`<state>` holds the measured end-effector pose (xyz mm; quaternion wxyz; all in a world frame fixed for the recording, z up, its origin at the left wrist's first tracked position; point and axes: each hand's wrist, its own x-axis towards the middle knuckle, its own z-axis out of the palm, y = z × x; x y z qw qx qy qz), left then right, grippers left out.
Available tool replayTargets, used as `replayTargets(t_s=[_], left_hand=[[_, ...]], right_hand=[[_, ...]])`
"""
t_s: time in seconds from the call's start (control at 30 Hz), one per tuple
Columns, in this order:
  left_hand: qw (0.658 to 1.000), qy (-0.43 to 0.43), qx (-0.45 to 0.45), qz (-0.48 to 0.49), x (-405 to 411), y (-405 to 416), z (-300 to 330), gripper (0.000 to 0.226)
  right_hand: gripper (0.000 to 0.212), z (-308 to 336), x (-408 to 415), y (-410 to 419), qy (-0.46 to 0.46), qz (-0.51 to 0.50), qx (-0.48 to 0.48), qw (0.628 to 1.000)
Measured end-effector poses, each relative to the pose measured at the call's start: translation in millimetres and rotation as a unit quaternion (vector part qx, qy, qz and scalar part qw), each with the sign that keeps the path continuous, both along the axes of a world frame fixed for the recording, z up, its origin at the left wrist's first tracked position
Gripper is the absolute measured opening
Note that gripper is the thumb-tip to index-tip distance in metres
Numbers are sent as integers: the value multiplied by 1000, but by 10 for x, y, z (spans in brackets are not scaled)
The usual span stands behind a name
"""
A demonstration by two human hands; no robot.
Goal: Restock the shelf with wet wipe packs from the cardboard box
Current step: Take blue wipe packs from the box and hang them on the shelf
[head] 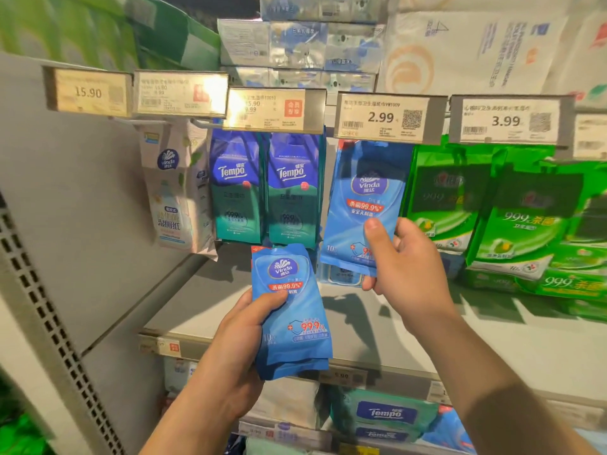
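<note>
My left hand (241, 349) grips a small stack of blue Vinda wet wipe packs (290, 307) upright in front of the grey shelf (197, 310). My right hand (405, 270) pinches the lower edge of another blue Vinda pack (366, 205), thumb on its front, under the 2.99 price tag (382, 118). The top of that pack is hidden behind the tag, so I cannot tell whether it hangs on a hook. The cardboard box is not in view.
Two blue-green Tempo packs (267, 188) and a white Vinda pack (175, 188) hang to the left. Green 999 packs (512, 224) hang and lie stacked to the right. Tissue bundles fill the shelf above, and more Tempo packs (386, 413) lie on the shelf below.
</note>
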<state>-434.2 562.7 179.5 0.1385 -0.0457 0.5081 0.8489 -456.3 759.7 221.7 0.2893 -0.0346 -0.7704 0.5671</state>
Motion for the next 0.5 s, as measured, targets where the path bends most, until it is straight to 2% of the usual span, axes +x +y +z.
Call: replayTargets(t_s=[0.1, 0.37, 0.5], left_hand=[[1000, -1, 3, 5, 4, -11, 24, 24], [1000, 7, 10, 15, 14, -102, 9, 27], [1000, 1, 26, 10, 5, -163, -25, 36]], right_hand=[[41, 19, -128, 7, -5, -3, 9, 1000], [29, 50, -295, -19, -13, -21, -26, 999], [30, 5, -291, -37, -20, -24, -64, 997]])
